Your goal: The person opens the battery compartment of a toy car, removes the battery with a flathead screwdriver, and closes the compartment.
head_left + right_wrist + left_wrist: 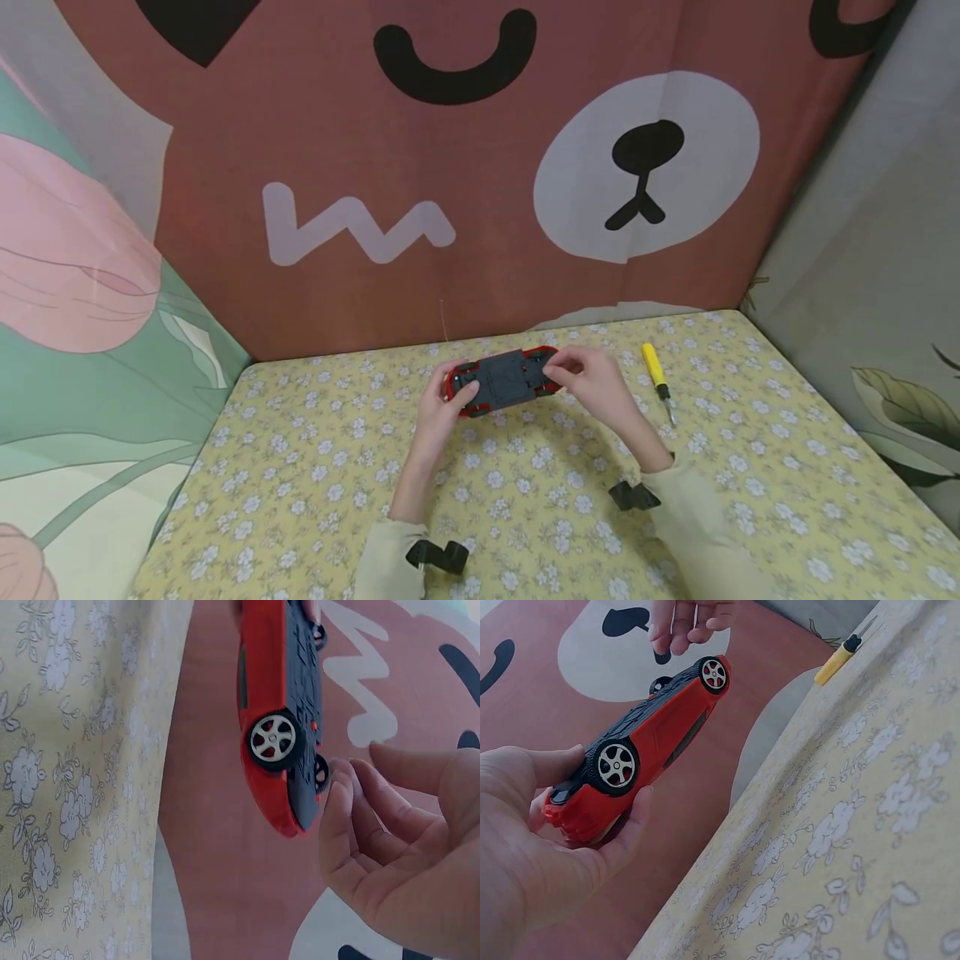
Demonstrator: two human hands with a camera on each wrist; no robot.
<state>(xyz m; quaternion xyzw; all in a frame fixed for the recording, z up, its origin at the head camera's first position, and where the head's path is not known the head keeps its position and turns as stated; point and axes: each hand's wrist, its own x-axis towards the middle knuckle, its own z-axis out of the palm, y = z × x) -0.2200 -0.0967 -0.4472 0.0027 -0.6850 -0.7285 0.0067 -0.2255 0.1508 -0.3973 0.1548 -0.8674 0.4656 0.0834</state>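
A red toy car [506,379] is held upside down above the table, its dark underside facing up. My left hand [442,407] grips one end of it, thumb on the underside and fingers beneath, around the red body [660,731]. At the other end is my right hand [592,379], thumb and fingertips drawn close together beside the underside. In the right wrist view those curled fingers [352,817] are near a wheel; I cannot tell whether they pinch anything small. Small red spots show on the underside near them.
A screwdriver [655,371] with a yellow handle lies on the right of the table, tip toward me. A yellow floral cloth [300,467] covers the table. Behind it hangs a brown curtain [465,167] with a bear face; patterned fabric also hangs on both sides.
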